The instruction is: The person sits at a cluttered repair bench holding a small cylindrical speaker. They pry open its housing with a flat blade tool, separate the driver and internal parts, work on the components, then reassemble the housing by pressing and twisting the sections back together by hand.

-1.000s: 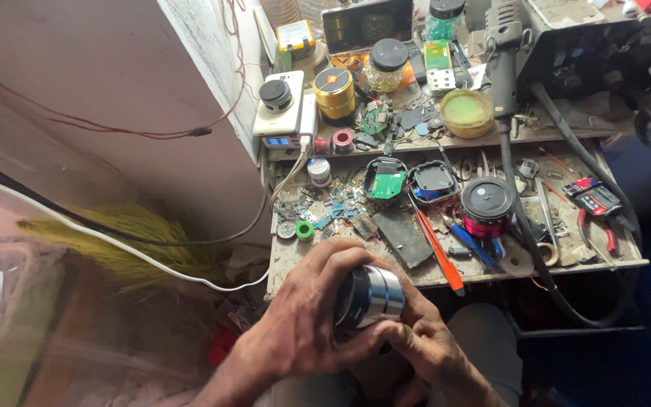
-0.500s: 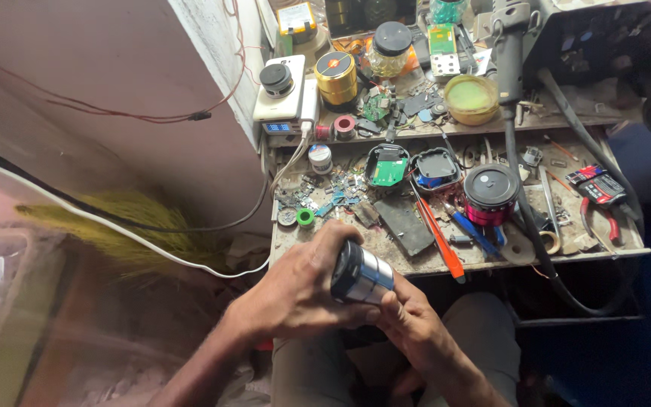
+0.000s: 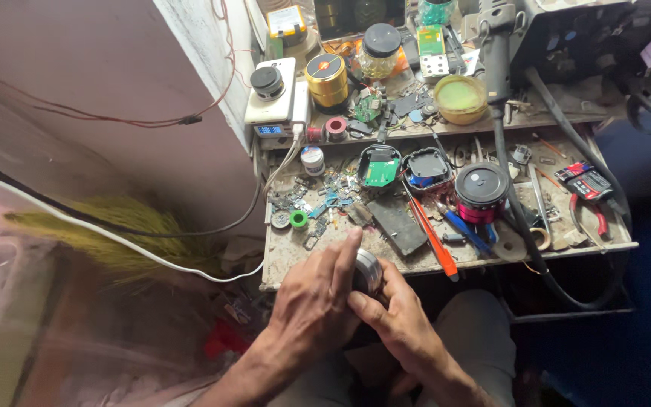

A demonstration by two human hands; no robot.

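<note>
Far left of the hands, a yellow-green broom head lies low by the wall, w/ a white cable across it; well apart from the fingers.

Left hand is in the lower middle, fingers curled over the top and left side of a small silver round speaker. They grip it; most of the speaker is hidden under the hand, only a bit of rim and top shows. Right hand sits just right of and below it, its fingers pressed on the speaker's lower right side, closed on it also. So both hands hold the speaker, just in front of the worktop front edge, above the person's lap.

Just above the left fingers, on the worktop: small green ring and blue circuit-board bits. Above the right fingers, near: a dark flat slab, beside it an orange-handled tool. Further up: two open black shells, one w/ a green board, one w/ blue parts. Right of the fingers, apart: red-and-black round speaker, upright. Far right: red-handled pliers near the worktop's right end.

Upper shelf, well above the fingers: gold round speaker, yellow-green bowl.
</note>
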